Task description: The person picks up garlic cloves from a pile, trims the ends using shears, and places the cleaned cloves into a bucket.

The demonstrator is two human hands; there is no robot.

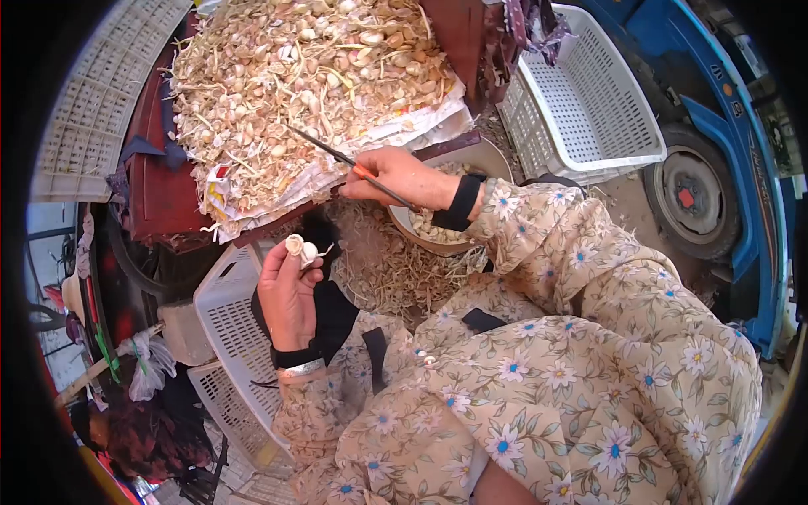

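My left hand is raised just below the table's front edge, its fingertips closed on pale garlic cloves. My right hand grips a thin dark pointed tool with an orange part by the fingers. The tool's tip reaches over the near part of a heap of garlic cloves, mixed with dry skins and stems. This heap lies on printed white sacking on a dark red table. Below my right wrist, a round tub holds more cloves, partly hidden by my hand and sleeve.
A white plastic crate stands at the upper right, beside a blue vehicle with its wheel. Another white crate is left of my left forearm. Garlic peelings cover the ground between my arms.
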